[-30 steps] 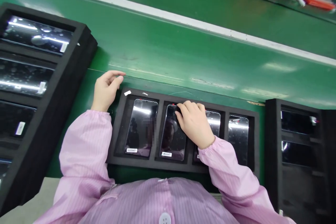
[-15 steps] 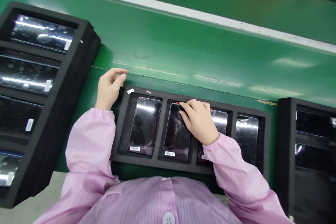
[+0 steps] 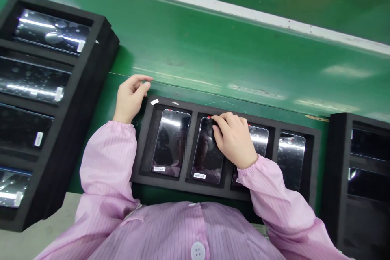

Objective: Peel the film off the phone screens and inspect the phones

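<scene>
A black foam tray (image 3: 170,187) lies in front of me with phone screens in its slots. My right hand (image 3: 234,140) is over the second phone screen (image 3: 207,154) from the left. Its index fingertip touches the top edge beside a small red tab (image 3: 209,117); the thumb is apart from the index finger, over the glass. The hand and sleeve partly cover the third phone screen (image 3: 258,140). My left hand (image 3: 131,98) hovers at the tray's upper left corner, fingers loosely bent and thumb apart, holding nothing visible. Nearest to it is the first phone screen (image 3: 172,142).
On the left stands a taller stack of black foam trays (image 3: 82,101) with several screens in the top one. Another black tray (image 3: 338,162) with screens is at the right. A white strip (image 3: 213,5) crosses the green table (image 3: 213,53). A fourth screen (image 3: 291,158) sits in the near tray.
The view has shifted slightly, so the trays and hands appear a little further right. Against the tray, both hands keep nearly the same place; the right index fingertip stays at the red tab.
</scene>
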Demonstrator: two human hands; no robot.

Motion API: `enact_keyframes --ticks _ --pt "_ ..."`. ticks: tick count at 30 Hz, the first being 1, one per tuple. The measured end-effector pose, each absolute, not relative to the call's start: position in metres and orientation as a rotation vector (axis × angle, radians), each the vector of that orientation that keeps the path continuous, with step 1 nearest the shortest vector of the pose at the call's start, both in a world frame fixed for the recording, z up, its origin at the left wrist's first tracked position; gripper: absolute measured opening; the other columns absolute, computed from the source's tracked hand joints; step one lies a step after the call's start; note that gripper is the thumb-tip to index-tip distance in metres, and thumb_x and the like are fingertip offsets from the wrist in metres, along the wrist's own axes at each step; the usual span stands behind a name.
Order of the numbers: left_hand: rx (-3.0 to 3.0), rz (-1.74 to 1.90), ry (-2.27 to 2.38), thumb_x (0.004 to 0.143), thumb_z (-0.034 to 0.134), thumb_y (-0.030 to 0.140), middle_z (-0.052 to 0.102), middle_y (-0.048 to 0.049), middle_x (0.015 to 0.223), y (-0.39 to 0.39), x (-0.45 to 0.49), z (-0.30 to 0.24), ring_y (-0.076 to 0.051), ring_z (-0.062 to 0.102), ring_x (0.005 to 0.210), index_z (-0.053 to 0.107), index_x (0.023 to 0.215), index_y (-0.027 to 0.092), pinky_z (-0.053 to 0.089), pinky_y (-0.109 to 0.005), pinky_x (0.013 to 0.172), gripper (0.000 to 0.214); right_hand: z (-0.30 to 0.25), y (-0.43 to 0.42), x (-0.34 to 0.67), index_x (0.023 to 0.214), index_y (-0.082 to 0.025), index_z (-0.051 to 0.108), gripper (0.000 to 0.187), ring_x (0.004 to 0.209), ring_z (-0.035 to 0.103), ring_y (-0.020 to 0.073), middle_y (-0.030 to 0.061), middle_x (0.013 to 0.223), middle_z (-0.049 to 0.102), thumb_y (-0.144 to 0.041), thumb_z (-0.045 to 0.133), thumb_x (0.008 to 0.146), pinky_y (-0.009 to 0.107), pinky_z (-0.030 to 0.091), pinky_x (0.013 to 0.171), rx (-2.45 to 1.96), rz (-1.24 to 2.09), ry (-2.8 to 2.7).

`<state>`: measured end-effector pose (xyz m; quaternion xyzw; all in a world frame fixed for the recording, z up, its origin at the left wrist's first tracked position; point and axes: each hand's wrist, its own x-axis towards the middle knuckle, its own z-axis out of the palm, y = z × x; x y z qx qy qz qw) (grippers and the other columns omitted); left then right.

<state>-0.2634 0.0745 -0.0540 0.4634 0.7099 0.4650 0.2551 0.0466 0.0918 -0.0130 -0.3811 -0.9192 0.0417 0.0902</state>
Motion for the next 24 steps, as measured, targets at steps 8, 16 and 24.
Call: enact_keyframes --ticks 8,16,24 --pt "1.260 1.343 1.878 0.085 0.059 0.021 0.047 0.0039 0.057 0.076 -0.263 -0.053 -0.009 0.040 0.054 0.071 0.098 0.020 0.034 -0.027 0.058 0.018 -0.015 0.093 0.041 0.104 -0.016 0.062 0.019 0.091 0.050 0.0247 0.0109 0.102 0.058 -0.030 0.051 0.097 0.037 0.034 0.076 -1.178 0.173 -2.681" --pt "1.285 1.355 1.868 0.086 0.059 0.018 0.048 0.0046 0.057 0.075 -0.264 -0.053 -0.007 0.040 0.054 0.071 0.099 0.018 0.035 -0.027 0.059 0.018 -0.019 0.092 0.043 0.108 -0.019 0.065 0.017 0.090 0.051 0.0220 0.0083 0.102 0.059 -0.023 0.056 0.094 0.036 0.037 0.077 -1.096 0.342 -2.562" --pt "1.268 1.371 1.860 0.086 0.059 0.020 0.047 0.0045 0.056 0.076 -0.264 -0.054 -0.008 0.041 0.054 0.071 0.098 0.018 0.035 -0.027 0.058 0.017 -0.004 0.109 0.061 0.075 -0.019 0.053 0.016 0.095 0.061 0.0192 0.0067 0.104 0.064 -0.006 0.047 0.082 0.032 0.047 0.082 -0.877 0.726 -2.466"
